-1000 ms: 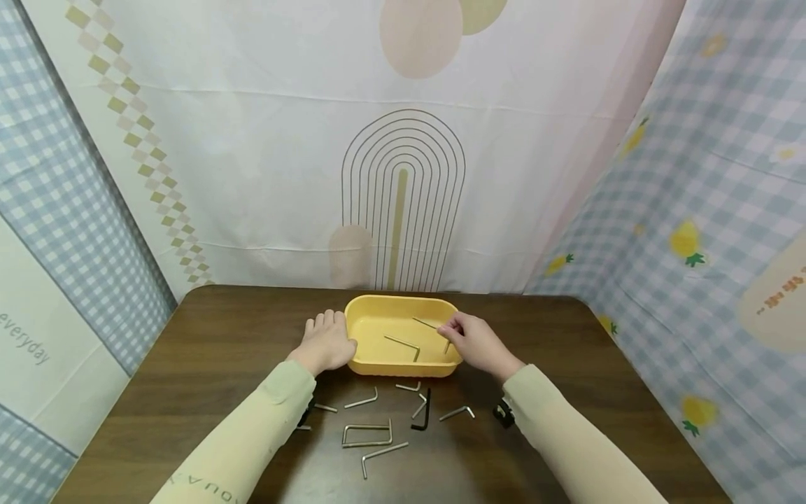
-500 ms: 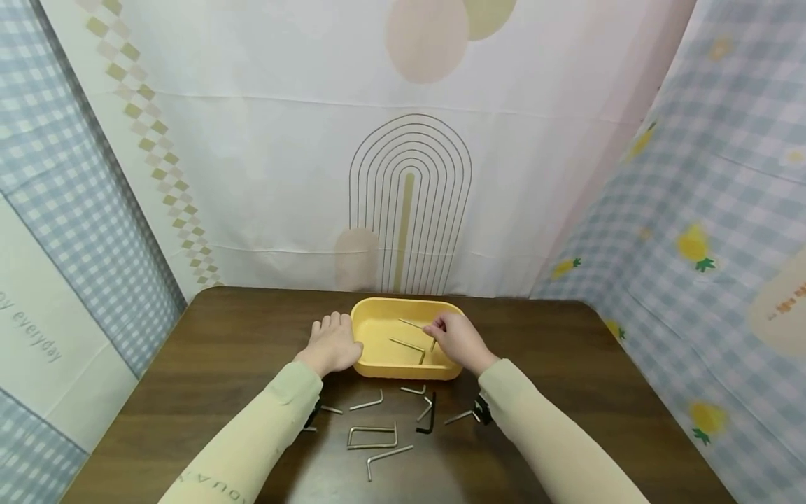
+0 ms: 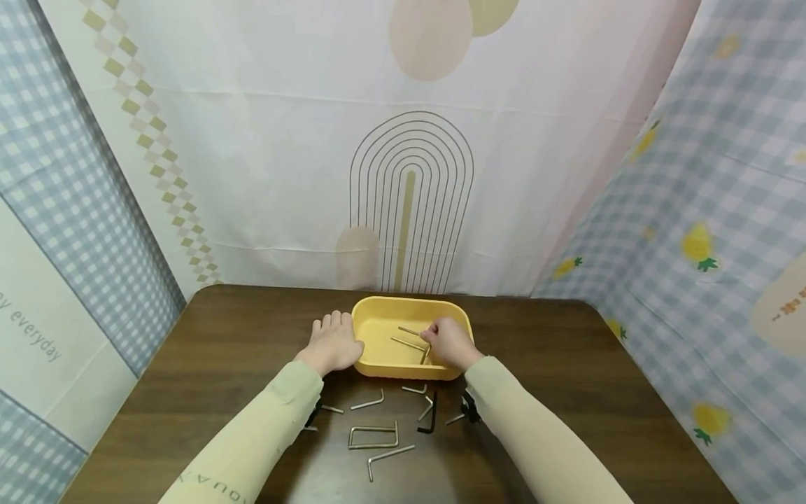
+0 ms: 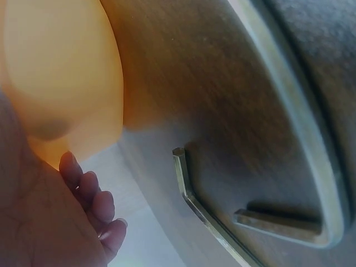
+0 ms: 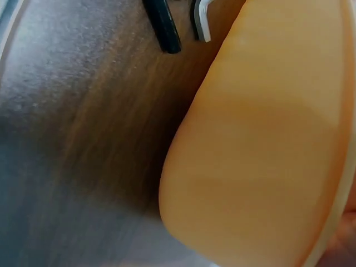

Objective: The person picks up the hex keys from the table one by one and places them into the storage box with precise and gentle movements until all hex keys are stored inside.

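A yellow tray-like box (image 3: 403,371) stands toward the back of the table. At its left end my left hand (image 3: 331,343) rests with fingers extended along the outside and thumb at the rim; in the left wrist view its fingers (image 4: 103,206) lie loosely beside the box wall (image 4: 67,78). Inside the box, toward the right, my right hand (image 3: 448,341) pinches a brass-coloured hex key (image 3: 408,330), whose long arm sticks out leftward. Another hex key (image 3: 408,344) lies on the box floor just below it. The right wrist view mostly shows the box's outer wall (image 5: 250,156).
Several L-shaped hex keys lie on the brown table (image 3: 239,392) in front of the box: a black one (image 3: 433,416), silver ones such as this hex key (image 3: 390,453), and a brass-toned pair forming a rectangle (image 3: 373,446). A patterned curtain (image 3: 283,175) hangs behind.
My right hand has moved left and lower within the box, carrying the hex key closer to the one lying there. The left hand has stayed at the box's left end.
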The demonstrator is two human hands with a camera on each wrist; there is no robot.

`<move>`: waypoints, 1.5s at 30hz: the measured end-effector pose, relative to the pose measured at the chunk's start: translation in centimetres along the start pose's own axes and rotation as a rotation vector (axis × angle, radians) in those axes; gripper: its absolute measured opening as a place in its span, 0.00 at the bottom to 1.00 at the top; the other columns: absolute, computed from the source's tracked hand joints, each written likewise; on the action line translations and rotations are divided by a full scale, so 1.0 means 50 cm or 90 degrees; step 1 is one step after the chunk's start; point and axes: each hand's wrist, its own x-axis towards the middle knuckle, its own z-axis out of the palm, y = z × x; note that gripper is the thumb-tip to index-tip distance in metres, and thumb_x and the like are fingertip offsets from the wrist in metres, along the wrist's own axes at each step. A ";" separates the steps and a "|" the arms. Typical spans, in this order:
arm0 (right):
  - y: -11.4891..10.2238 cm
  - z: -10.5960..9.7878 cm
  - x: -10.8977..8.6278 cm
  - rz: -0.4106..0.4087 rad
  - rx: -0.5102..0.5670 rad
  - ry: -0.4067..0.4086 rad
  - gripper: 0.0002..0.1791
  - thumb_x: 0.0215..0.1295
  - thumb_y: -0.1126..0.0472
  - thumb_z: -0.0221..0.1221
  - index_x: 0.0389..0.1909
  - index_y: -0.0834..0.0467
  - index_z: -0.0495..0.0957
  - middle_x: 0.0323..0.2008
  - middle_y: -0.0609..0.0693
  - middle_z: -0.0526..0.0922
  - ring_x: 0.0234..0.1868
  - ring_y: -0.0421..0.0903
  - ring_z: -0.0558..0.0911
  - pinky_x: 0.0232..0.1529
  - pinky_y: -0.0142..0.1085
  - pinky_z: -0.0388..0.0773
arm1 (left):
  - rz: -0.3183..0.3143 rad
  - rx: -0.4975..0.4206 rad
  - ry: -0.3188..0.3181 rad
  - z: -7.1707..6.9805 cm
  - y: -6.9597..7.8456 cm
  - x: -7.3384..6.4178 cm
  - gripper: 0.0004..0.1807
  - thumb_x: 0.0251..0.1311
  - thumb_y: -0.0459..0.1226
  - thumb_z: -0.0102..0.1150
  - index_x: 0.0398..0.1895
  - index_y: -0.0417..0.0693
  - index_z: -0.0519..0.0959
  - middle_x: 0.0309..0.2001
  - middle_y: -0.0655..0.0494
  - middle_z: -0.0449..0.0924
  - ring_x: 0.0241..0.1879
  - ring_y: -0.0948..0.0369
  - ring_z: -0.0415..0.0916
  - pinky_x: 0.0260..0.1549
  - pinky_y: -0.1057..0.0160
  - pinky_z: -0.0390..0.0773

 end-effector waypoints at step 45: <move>-0.012 -0.034 -0.012 -0.057 -0.069 0.017 0.09 0.67 0.60 0.58 0.43 0.60 0.74 0.26 0.47 0.75 0.23 0.43 0.73 0.27 0.38 0.71 | -0.004 -0.012 -0.007 -0.009 0.007 -0.003 0.25 0.61 0.46 0.51 0.54 0.36 0.66 0.44 0.45 0.63 0.47 0.47 0.60 0.49 0.47 0.56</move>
